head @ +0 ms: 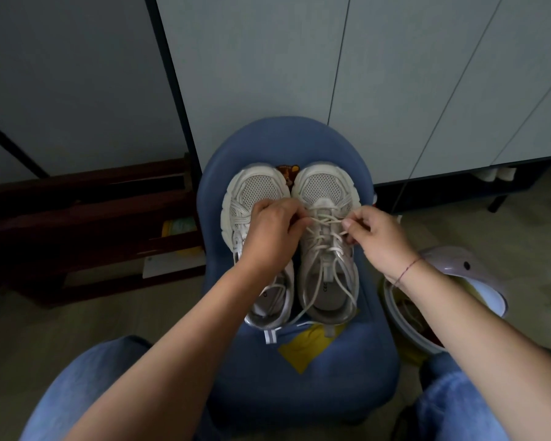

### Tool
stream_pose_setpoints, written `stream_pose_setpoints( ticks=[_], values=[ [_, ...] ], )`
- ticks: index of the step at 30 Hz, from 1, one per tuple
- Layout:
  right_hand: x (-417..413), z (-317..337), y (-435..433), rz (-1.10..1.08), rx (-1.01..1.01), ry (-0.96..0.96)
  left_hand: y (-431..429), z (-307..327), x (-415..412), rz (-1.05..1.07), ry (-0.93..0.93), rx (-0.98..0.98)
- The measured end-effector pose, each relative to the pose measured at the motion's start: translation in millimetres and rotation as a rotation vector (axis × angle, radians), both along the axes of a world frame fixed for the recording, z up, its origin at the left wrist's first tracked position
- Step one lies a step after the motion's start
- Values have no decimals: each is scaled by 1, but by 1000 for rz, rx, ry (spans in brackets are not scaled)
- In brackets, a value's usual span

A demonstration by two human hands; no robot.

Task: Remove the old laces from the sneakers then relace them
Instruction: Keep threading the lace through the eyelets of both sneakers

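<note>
At frame centre the soft, limp lace [326,221] of one sneaker [323,186] is pinched by the left hand [271,232] and right hand [377,238], probably best gripped close to the sneaker

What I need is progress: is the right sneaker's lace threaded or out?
Threaded: the lace crisscrosses up the right sneaker, ends trailing loose past its heel; left hand and right hand pinch it.
</note>
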State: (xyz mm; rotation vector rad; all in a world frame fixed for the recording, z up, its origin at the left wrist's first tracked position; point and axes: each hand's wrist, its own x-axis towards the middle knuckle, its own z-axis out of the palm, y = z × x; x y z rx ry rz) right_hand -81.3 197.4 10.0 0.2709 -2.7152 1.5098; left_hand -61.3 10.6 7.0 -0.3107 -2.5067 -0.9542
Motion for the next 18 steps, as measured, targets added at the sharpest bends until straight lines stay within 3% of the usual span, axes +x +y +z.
stream_pose_setpoints(
  ticks=[5,11,16,18],
  values=[
    [1,0,-3,-18,-12,54,1,2,3,-9,25,14],
    [7,5,-7,48,101,177,2,4,7,-77,61,-199],
    [8,10,-7,39,234,230,7,8,12,-8,5,-55],
    [9,11,-8,40,297,237,6,7,11,-12,16,-109]
  ],
)
